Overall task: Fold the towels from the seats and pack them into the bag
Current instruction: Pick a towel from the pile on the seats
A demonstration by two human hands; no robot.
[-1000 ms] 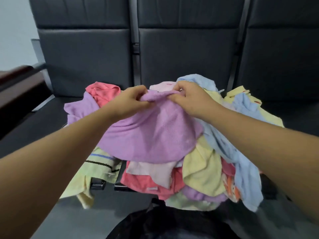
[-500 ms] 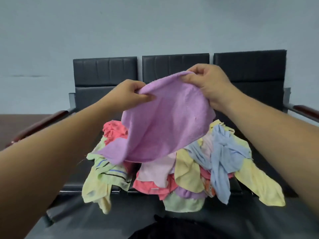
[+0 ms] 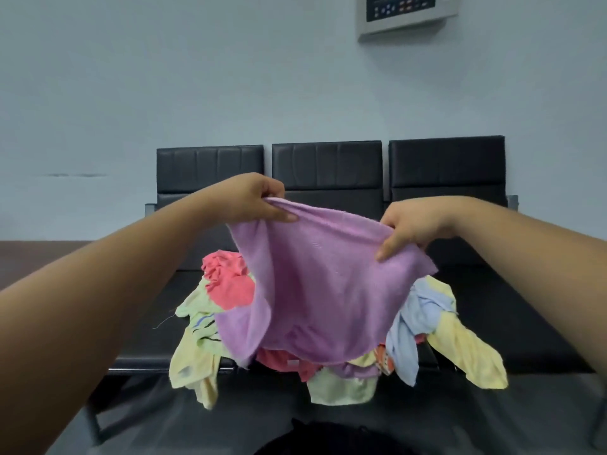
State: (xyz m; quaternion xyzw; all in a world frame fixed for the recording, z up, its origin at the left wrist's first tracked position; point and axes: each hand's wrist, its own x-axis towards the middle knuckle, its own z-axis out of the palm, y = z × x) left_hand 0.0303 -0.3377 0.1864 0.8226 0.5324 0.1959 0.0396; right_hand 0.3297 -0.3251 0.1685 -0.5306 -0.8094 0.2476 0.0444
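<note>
Bag: a black bag [image 3: 328, 440] sits at the 6 o'clock edge of the view. Only its top shows, so its contents cannot be told.
Left hand: the left hand [image 3: 259, 200] pinches the top edge of the purple towel [image 3: 322, 284] at the towel's 10 o'clock corner, thumb in front, fingers curled behind.
Right hand: the right hand [image 3: 410, 228] grasps the same top edge at the towel's 2 o'clock corner, fingers folded over the cloth.
Purple towel: held up in the air at mid-view, its top edge stretched between both hands. The body hangs loose, with its 7 o'clock side curling inward.
Pile: a pile of towels [image 3: 341, 385] lies on the middle seat behind the purple towel. A coral towel [image 3: 233, 285] is at 9 o'clock, with a striped pale-green towel [image 3: 197, 330] below it. A blue towel [image 3: 410, 336] and a yellow towel [image 3: 466, 353] drape over the front edge at 4 o'clock.
Seats: three joined black seats [image 3: 446, 165] stand against the wall.
Wall: a pale wall [image 3: 164, 77] carries a grey panel [image 3: 404, 11] at 1 o'clock; its markings are too small to read.
</note>
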